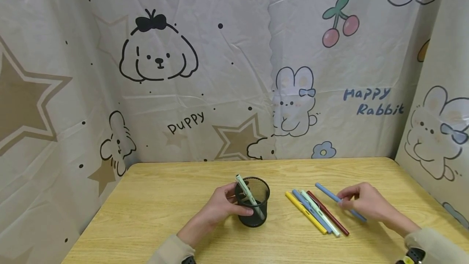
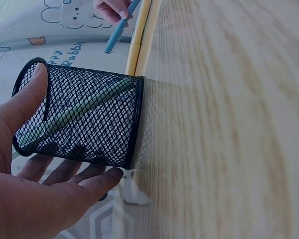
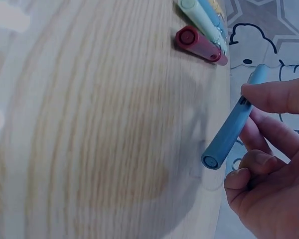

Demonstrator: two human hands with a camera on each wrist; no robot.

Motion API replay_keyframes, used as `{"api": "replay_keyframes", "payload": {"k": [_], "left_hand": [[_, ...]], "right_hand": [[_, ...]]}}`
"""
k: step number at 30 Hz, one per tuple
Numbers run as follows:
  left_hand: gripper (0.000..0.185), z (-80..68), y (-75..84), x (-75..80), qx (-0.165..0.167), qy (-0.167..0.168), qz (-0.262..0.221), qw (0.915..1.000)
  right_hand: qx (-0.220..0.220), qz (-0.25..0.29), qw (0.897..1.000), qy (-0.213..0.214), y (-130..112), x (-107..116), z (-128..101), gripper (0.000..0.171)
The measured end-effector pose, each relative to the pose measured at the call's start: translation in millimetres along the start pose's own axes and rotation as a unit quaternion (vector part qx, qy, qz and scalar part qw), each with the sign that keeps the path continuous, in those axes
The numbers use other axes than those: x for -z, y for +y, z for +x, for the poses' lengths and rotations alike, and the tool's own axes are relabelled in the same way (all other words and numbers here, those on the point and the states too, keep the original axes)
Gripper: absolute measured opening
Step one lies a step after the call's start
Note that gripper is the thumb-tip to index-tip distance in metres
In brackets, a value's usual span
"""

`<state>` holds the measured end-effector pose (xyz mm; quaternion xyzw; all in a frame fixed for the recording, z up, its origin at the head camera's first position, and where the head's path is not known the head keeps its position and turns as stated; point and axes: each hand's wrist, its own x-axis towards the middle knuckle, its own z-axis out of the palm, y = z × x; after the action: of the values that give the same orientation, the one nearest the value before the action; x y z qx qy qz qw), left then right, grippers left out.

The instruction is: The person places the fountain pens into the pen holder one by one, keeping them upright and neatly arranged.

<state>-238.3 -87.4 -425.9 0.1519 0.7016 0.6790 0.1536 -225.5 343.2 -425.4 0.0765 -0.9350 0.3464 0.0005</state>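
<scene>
done: one green pen in mesh cup, left hand wrapped round cup | now: right hand pinching blue pen, right of cup | left: four pens on desk between

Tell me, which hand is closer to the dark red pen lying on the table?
The right. The right hand pinches a blue pen in its fingers just beside the dark red pen. The left hand grips the black mesh cup, farther away across the pen row.
</scene>
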Motion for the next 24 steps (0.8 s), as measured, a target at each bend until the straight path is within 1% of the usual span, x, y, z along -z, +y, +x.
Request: {"api": "replay_keyframes", "payload": {"k": [9, 17, 19, 24], "left_hand": [[0.078, -1.0, 0.8, -0.2, -0.002, 0.002, 0.002, 1.0], [0.078, 0.3, 1.4, -0.2, -0.001, 0.004, 0.002, 1.0], [0.078, 0.2, 1.2, -0.3, 0.0, 0.004, 0.003, 1.0], [0.079, -0.6, 0.7, -0.4, 0.003, 0.005, 0.007, 1.0]], "right_hand": [[0.0, 0.024, 1.0, -0.003, -14.7, -0.7, -5.5, 0.023], [0.015, 0.05, 0.999, -0.015, -27.5, -2.0, -7.8, 0.023], [0.013, 0.057, 0.998, -0.016, -30.4, -2.5, -8.2, 0.024], [-0.012, 0.065, 0.998, -0.014, -36.6, -3.6, -6.8, 0.026]]}}
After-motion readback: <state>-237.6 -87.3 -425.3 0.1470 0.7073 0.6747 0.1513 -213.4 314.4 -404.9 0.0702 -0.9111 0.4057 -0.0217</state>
